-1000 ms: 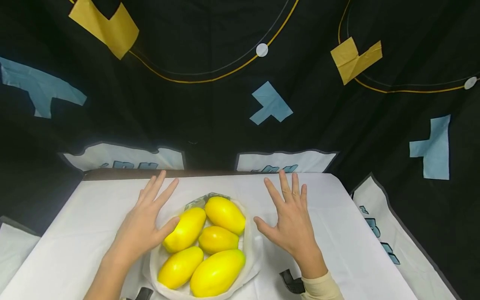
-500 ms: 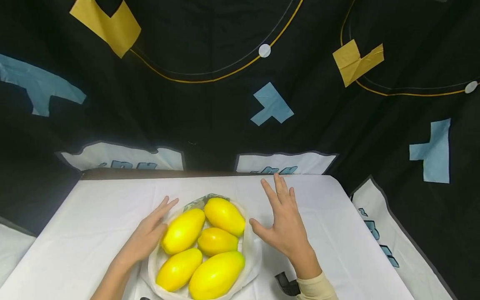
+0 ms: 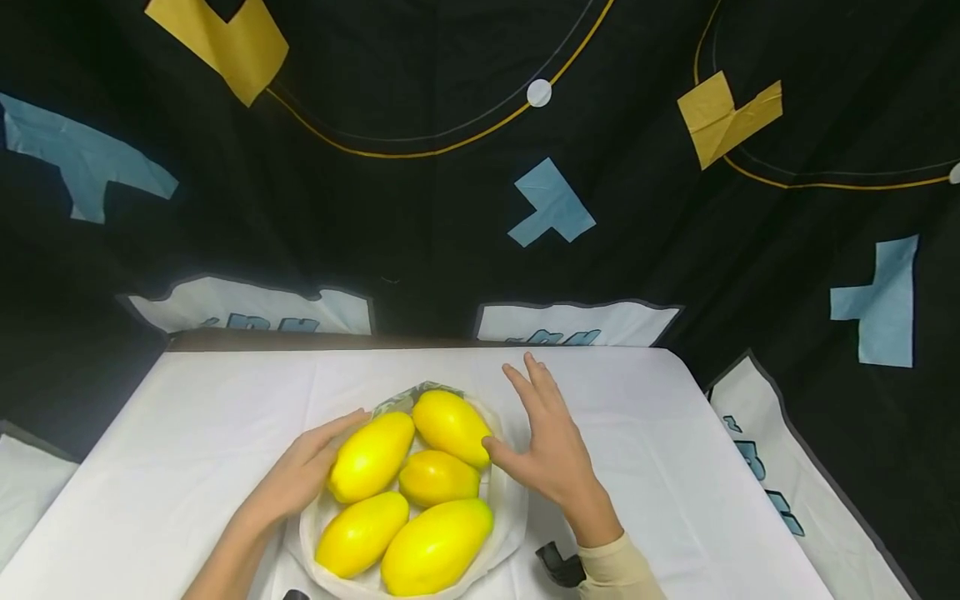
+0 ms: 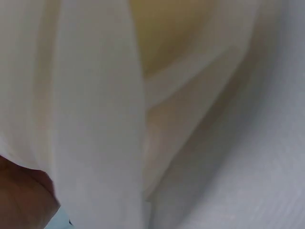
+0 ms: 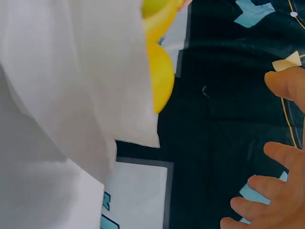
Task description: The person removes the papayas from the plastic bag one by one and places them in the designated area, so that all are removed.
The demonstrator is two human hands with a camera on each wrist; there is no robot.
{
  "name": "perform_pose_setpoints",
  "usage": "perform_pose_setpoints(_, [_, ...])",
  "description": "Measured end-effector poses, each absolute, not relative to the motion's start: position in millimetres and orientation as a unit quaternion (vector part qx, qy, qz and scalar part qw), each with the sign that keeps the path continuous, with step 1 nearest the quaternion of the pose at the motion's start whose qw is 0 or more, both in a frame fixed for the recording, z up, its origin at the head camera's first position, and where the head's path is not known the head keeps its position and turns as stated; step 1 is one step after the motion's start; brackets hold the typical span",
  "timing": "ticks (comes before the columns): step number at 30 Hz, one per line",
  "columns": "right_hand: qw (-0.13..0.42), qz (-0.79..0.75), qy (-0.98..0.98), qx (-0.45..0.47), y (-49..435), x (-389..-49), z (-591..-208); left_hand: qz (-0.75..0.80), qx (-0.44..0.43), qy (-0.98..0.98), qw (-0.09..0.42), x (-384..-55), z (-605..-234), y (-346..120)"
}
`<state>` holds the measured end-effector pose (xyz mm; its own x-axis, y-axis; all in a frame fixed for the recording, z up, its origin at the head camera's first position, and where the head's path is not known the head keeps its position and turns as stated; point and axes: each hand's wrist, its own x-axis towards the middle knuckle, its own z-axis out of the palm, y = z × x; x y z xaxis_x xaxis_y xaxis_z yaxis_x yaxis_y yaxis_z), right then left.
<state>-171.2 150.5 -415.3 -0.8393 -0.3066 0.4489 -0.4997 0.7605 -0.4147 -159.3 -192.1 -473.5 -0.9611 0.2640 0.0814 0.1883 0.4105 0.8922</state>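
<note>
A white bag (image 3: 512,529) with its mouth spread wide stands on the table, holding several glossy yellow mangoes (image 3: 438,546). Along the bag's left side lies my left hand (image 3: 300,473), fingers fairly straight, reaching toward the far rim. In the left wrist view the bag's white wall (image 4: 97,119) fills most of the picture, with a bit of the hand (image 4: 24,198) at lower left. My right hand (image 3: 551,454) hovers at the bag's right, fingers spread; its thumb tip overlaps the upper right mango in view, contact unclear. The right wrist view shows those fingers (image 5: 267,186) apart from the bag.
The bag rests on a table with a white cloth (image 3: 675,500). Behind it hangs a black curtain (image 3: 435,225) with yellow and blue patterns. A black wrist mount (image 3: 558,568) sits beside the right sleeve (image 3: 618,571).
My left hand has come down from above the mangoes to the bag's left side, its fingers drawing together. My right hand has moved left, closer to the bag. The mangoes stay put.
</note>
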Motion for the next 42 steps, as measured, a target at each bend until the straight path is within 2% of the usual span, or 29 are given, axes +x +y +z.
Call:
perform_pose_setpoints(8, [0.101,0.324,-0.9,0.274,139.1,-175.2,-434.5,0.516,0.127,0.847,0.038,-155.2,-475.2,-192.2])
perform_pose_setpoints(18, [0.041,0.37,-0.88,0.294,127.8,-174.1,-447.8,0.497,0.134,0.857,0.026,-154.3,-477.2,-187.4])
perform_pose_setpoints(24, [0.026,0.371,-0.876,0.308,124.6,-176.3,-453.6,0.487,0.136,0.862,0.024,-155.1,-477.3,-186.7])
perform_pose_setpoints(42, [0.009,0.358,-0.894,0.27,121.7,-186.9,-463.9,0.469,0.148,0.87,0.026,-158.6,-471.7,-191.1])
